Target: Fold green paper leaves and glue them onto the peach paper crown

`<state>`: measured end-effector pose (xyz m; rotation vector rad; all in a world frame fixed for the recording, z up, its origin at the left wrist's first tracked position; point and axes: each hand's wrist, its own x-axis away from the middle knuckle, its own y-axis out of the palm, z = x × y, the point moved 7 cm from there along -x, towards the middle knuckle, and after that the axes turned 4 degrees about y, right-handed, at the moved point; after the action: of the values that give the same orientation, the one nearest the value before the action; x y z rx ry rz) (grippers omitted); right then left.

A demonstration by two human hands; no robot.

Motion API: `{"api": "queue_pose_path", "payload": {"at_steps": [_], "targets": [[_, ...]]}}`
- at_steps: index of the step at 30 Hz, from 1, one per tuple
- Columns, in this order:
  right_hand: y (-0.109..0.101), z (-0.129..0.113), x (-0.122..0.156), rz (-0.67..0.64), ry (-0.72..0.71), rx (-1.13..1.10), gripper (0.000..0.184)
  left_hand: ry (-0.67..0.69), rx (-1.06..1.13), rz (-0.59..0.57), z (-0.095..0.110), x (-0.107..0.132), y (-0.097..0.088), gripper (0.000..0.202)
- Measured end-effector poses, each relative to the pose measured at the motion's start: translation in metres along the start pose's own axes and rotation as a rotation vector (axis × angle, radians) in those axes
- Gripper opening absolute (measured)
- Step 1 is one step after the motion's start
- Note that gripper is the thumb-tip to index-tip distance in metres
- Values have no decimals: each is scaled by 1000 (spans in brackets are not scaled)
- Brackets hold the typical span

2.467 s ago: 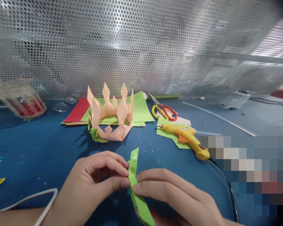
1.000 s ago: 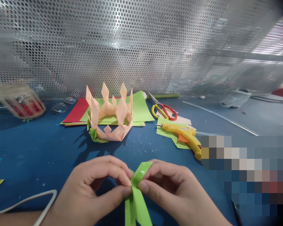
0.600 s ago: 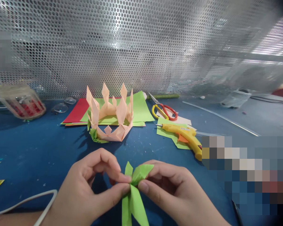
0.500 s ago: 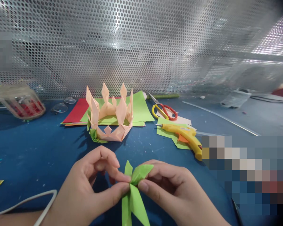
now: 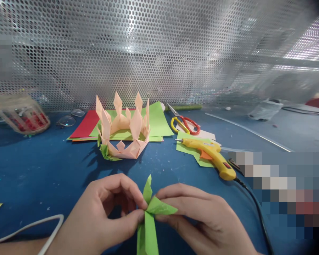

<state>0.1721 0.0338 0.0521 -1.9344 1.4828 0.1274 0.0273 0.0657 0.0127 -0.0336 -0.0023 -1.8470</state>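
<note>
Between my hands, near the bottom centre of the head view, is a folded green paper piece [image 5: 151, 226] with pointed flaps and a long double strip hanging down. My left hand [image 5: 108, 212] pinches it at the central fold with thumb and index finger. On the other side, my right hand [image 5: 199, 212] is closed round the right-pointing flap, its thumb partly hidden behind the paper. Beyond my hands a peach paper crown [image 5: 127, 152] stands upright, with tall diamond points and a green folded piece [image 5: 104, 151] at its left front.
Coloured paper sheets [image 5: 82, 125] lie behind the crown. To the right are scissors [image 5: 186, 124] and a yellow glue gun [image 5: 210, 150] with a black cord. A jar [image 5: 23, 115] and eyeglasses [image 5: 67, 121] are at left. A white cable [image 5: 39, 221] crosses the left forearm. Perforated metal sheeting [image 5: 149, 46] closes the back.
The green paper has turned in my fingers: its right flap now points right and slightly down, and the lower strips have drawn together. My right thumb has slipped behind the flap.
</note>
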Motion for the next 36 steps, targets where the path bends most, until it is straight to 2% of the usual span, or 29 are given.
{"api": "queue_pose_path", "payload": {"at_steps": [3,6,9,15,20,23,29,33,36], "targets": [[-2,6,0,54,69,-21,21,29,-8,-84,-3,-1,-1,15],[-4,11,1,81,133,-83,16,183,-5,-107,7,1,-2,24],[-4,10,1,63,116,-148,12,340,-75,-142,20,6,0,31],[-2,9,1,51,103,-195,11,543,-181,-243,32,15,4,42],[3,6,-1,5,55,-162,7,582,-181,-227,30,16,3,35],[2,1,-2,-12,-11,-109,8,544,-195,-215,29,15,3,31],[2,-5,5,-129,-89,-56,25,373,-225,-155,20,10,-2,25],[3,1,13,-208,-90,-29,42,365,-238,-176,16,10,-2,26],[4,8,20,-258,-90,26,41,378,-252,-168,14,9,-1,25]]}}
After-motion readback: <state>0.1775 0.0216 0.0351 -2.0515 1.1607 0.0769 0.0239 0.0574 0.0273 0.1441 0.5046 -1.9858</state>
